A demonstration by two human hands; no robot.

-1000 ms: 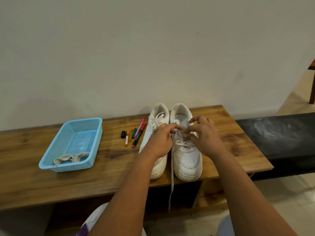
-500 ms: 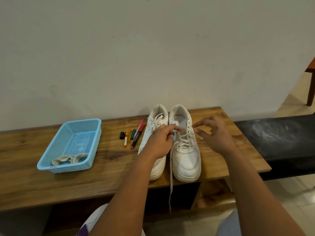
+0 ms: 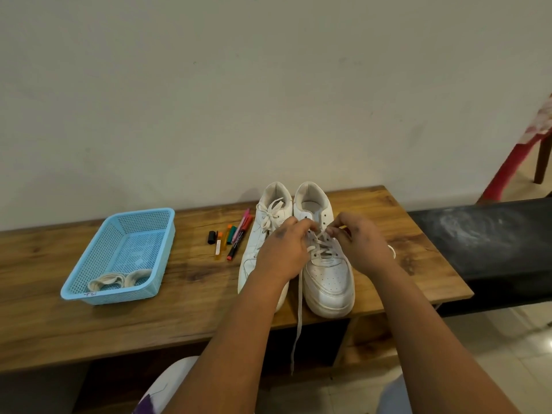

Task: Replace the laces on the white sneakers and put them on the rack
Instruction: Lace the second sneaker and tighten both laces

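Observation:
Two white sneakers stand side by side on the wooden bench point(image 3: 179, 318), toes toward me. The left sneaker point(image 3: 260, 243) has its lace tied in a bow. Over the tongue of the right sneaker point(image 3: 328, 279) both hands meet. My left hand point(image 3: 283, 249) pinches the lace near the upper eyelets. My right hand point(image 3: 361, 243) pinches another part of the same lace point(image 3: 298, 318), whose long loose end hangs over the bench's front edge. A short loop of lace shows on the bench right of my right hand.
A light blue plastic basket point(image 3: 119, 255) with rolled beige laces point(image 3: 119, 279) sits at the left of the bench. Several coloured markers point(image 3: 233, 237) lie between basket and sneakers. A black bench point(image 3: 493, 249) adjoins on the right, a red chair leg point(image 3: 513, 162) behind it.
My right hand came back in from the right of the shoe to the lace at the tongue. My left hand stayed on the lace.

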